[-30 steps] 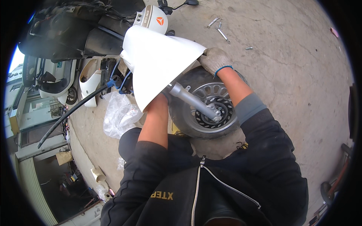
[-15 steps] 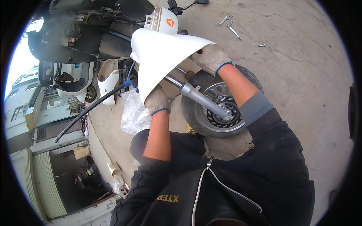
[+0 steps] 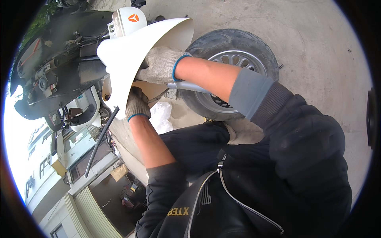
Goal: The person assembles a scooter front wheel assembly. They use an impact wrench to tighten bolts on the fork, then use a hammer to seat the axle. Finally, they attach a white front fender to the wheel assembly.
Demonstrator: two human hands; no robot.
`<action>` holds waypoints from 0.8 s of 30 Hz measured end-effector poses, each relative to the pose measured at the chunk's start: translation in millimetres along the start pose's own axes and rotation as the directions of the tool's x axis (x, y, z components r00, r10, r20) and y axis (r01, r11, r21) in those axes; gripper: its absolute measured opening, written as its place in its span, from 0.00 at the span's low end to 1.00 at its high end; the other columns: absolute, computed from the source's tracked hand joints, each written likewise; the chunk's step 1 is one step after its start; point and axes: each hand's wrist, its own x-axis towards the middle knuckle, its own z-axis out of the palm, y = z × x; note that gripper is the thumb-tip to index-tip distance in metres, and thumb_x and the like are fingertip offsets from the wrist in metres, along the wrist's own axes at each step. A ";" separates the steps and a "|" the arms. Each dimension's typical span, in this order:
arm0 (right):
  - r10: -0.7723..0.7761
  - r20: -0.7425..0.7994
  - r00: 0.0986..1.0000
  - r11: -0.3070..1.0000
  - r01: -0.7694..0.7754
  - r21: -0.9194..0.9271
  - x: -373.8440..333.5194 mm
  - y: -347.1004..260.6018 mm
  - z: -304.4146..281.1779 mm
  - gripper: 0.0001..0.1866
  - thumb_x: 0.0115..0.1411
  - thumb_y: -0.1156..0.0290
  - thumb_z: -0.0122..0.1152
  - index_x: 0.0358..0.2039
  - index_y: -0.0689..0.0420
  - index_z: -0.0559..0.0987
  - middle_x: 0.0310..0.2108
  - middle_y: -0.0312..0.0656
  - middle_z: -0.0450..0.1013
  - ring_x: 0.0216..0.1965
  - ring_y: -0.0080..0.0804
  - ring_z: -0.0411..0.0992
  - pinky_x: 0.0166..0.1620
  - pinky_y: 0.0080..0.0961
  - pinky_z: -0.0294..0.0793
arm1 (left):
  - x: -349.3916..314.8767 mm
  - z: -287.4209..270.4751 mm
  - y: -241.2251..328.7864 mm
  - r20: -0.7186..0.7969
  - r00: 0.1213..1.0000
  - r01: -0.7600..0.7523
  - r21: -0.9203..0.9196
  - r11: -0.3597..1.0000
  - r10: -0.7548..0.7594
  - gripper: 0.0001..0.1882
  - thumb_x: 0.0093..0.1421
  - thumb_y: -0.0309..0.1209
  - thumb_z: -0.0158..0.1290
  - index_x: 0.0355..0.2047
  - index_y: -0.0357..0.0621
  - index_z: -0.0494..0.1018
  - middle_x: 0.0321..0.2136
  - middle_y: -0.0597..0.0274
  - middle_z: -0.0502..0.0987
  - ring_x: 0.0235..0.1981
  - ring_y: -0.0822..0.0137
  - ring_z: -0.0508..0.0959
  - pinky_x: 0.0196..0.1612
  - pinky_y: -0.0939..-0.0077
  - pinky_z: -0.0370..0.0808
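At the far left the dark stripped body of a scooter [image 3: 59, 75] stands with its wiring and brackets bared; its upper edge is cut off by the round rim of the picture, and the small parts on it are too crowded to tell apart. A thin black rod [image 3: 101, 141] slants down below it. Just right of that, the left hand [image 3: 137, 105], in a knitted grey work glove with a blue cuff, grips the lower edge of a curved white plastic mudguard panel [image 3: 127, 59], fingers wrapped under the rim so that the fingertips are hidden behind the panel. The panel sits in the middle far part of the scene, raised over the front of the scooter and leaning against a white box-shaped housing with an orange triangle mark [image 3: 127, 22]. The right hand [image 3: 162, 65], gloved alike, is closed on the panel's right flank, palm pressed flat on it. Beneath its wrist a silver fork tube [image 3: 188, 86] runs to the black rubber front wheel with a grey spoked rim [image 3: 238, 51], partly hidden by the forearm. A crumpled white plastic bag [image 3: 162, 115] lies on the concrete floor [image 3: 317, 47].
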 end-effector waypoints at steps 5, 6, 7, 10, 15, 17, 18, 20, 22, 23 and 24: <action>0.002 0.202 0.979 0.975 0.042 -0.217 -23.3 -4.6 -7.5 0.32 0.58 0.41 0.63 0.49 0.57 0.87 0.45 0.56 0.83 0.48 0.52 0.82 0.54 0.44 0.80 | 24.9 -21.3 -19.3 0.122 0.899 -0.391 0.657 0.644 0.420 0.19 0.73 0.43 0.50 0.54 0.42 0.71 0.37 0.53 0.76 0.35 0.60 0.73 0.38 0.66 0.68; 0.057 0.257 0.965 0.953 0.024 -0.302 -24.8 -2.2 -14.6 0.34 0.56 0.40 0.64 0.48 0.58 0.87 0.43 0.56 0.83 0.46 0.51 0.83 0.52 0.44 0.81 | 27.9 -26.2 -22.1 0.288 0.805 -0.458 0.857 0.234 0.519 0.21 0.73 0.41 0.50 0.57 0.39 0.71 0.44 0.48 0.78 0.42 0.55 0.76 0.46 0.64 0.72; 0.102 0.285 0.953 0.907 0.028 -0.421 -27.5 -0.7 -19.6 0.35 0.53 0.38 0.66 0.47 0.58 0.88 0.42 0.55 0.84 0.44 0.50 0.83 0.51 0.44 0.82 | 28.0 -28.3 -24.6 0.380 0.688 -0.538 0.839 0.084 0.619 0.23 0.73 0.39 0.51 0.61 0.36 0.71 0.50 0.44 0.80 0.50 0.51 0.80 0.54 0.61 0.75; 0.158 0.371 0.915 0.828 0.082 -0.555 -32.5 4.1 -27.4 0.38 0.48 0.35 0.69 0.50 0.52 0.88 0.44 0.51 0.84 0.47 0.45 0.83 0.52 0.40 0.82 | 14.9 -31.9 -30.1 0.426 0.597 -0.709 0.676 0.199 0.680 0.23 0.72 0.39 0.50 0.59 0.37 0.74 0.58 0.43 0.78 0.60 0.47 0.76 0.62 0.59 0.72; 0.141 0.382 0.913 0.733 0.163 -0.661 -27.9 11.2 -12.4 0.41 0.44 0.32 0.72 0.49 0.53 0.88 0.42 0.50 0.85 0.45 0.44 0.83 0.53 0.37 0.81 | 14.4 -28.7 -17.8 0.570 0.501 -0.740 0.672 -0.019 0.651 0.22 0.71 0.40 0.51 0.58 0.37 0.75 0.54 0.45 0.79 0.55 0.49 0.78 0.58 0.60 0.74; 0.113 0.378 0.919 0.766 0.162 -0.622 -29.0 13.4 -12.0 0.39 0.44 0.36 0.74 0.49 0.54 0.88 0.41 0.50 0.85 0.44 0.45 0.83 0.52 0.37 0.81 | 14.5 -32.5 -16.2 0.606 0.491 -0.731 0.677 -0.082 0.626 0.22 0.71 0.40 0.52 0.57 0.37 0.75 0.52 0.45 0.80 0.53 0.50 0.79 0.56 0.61 0.75; 0.056 0.362 0.930 0.772 0.189 -0.606 -30.2 14.7 -12.8 0.39 0.44 0.37 0.75 0.49 0.54 0.88 0.41 0.50 0.85 0.43 0.44 0.83 0.52 0.37 0.81 | 14.3 -34.4 -15.8 0.619 0.493 -0.729 0.677 -0.098 0.612 0.21 0.71 0.40 0.52 0.57 0.36 0.75 0.52 0.46 0.80 0.52 0.50 0.80 0.55 0.61 0.75; 0.080 0.365 0.928 0.776 0.172 -0.607 -28.1 16.6 -5.6 0.38 0.44 0.39 0.76 0.48 0.55 0.88 0.40 0.51 0.84 0.42 0.44 0.83 0.51 0.37 0.81 | 12.7 -38.7 -13.6 0.613 0.528 -0.737 0.675 -0.042 0.588 0.21 0.71 0.40 0.52 0.56 0.36 0.75 0.50 0.46 0.81 0.50 0.51 0.80 0.53 0.61 0.76; 0.069 0.349 0.935 0.795 0.159 -0.585 -25.5 16.9 -7.0 0.37 0.44 0.40 0.76 0.48 0.56 0.87 0.40 0.52 0.84 0.42 0.44 0.83 0.49 0.38 0.81 | 10.2 -44.5 -8.3 0.544 0.645 -0.732 0.642 0.228 0.536 0.21 0.71 0.40 0.53 0.55 0.36 0.76 0.48 0.47 0.82 0.48 0.52 0.81 0.51 0.62 0.77; 0.077 0.343 0.936 0.809 0.142 -0.570 -25.7 16.3 -6.5 0.37 0.44 0.40 0.76 0.48 0.57 0.87 0.39 0.53 0.84 0.41 0.45 0.82 0.49 0.38 0.82 | 10.3 -44.2 -4.5 0.465 0.783 -0.622 0.613 0.488 0.414 0.18 0.72 0.41 0.53 0.51 0.39 0.76 0.40 0.53 0.81 0.38 0.59 0.80 0.42 0.65 0.77; 0.085 0.339 0.937 0.824 0.125 -0.553 -25.8 15.0 -5.9 0.37 0.44 0.40 0.77 0.47 0.57 0.87 0.39 0.53 0.84 0.41 0.45 0.82 0.48 0.38 0.82 | 10.2 -43.8 -0.6 0.379 0.855 -0.497 0.397 0.772 0.355 0.15 0.72 0.41 0.54 0.47 0.42 0.76 0.31 0.58 0.80 0.29 0.65 0.80 0.32 0.69 0.77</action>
